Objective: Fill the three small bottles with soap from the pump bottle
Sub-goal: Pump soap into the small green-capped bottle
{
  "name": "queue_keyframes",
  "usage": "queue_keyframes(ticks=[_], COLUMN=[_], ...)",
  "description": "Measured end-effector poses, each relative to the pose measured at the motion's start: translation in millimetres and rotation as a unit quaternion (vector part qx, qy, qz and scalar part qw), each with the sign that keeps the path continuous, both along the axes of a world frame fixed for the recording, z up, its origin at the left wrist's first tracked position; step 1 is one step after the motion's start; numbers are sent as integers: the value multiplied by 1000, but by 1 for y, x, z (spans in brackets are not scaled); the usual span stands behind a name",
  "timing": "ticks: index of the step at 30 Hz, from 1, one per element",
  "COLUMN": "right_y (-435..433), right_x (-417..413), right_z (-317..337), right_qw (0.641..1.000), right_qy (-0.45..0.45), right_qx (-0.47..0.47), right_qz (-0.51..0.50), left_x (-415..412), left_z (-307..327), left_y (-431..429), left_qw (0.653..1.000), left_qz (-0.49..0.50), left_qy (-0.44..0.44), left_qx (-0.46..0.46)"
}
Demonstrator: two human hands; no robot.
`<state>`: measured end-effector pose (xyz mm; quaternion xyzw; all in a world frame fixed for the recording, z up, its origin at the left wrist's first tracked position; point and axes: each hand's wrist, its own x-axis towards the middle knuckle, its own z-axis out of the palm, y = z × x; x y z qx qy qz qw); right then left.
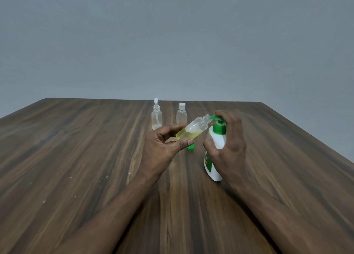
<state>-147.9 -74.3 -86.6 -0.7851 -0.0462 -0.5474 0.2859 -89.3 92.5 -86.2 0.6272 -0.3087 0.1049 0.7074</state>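
We look across a dark wood-grain tabletop (76, 158), pale specks toward its left edge. At its middle the left hand (162, 150) pinches a tilted small bottle (193, 130), part full of yellow soap, mouth at the nozzle of the pump bottle (211, 167), which the right hand (229, 144) grips. A green cap (190, 146) lies beneath. Near the far edge stand a spray bottle (156, 117) and a capped bottle (181, 116), before a grey wall (172, 43).

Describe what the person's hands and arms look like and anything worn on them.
The left hand and right hand are bare: no gloves or rings show. The left forearm and right forearm are bare too down to the picture's edge, with no sleeve, watch or bracelet in view.
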Motion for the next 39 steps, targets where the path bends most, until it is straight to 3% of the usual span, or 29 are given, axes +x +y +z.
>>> queue_keyframes(ticks=[39], right_y=[-1], right_x=[-1], right_z=[-1], right_qw=[1000], right_qy=[-1], right_qx=[3], right_qz=[2], left_x=[-1], left_z=[-1], left_y=[-1], left_qw=[1000], left_qz=[-13], left_qy=[1], left_qx=[-5])
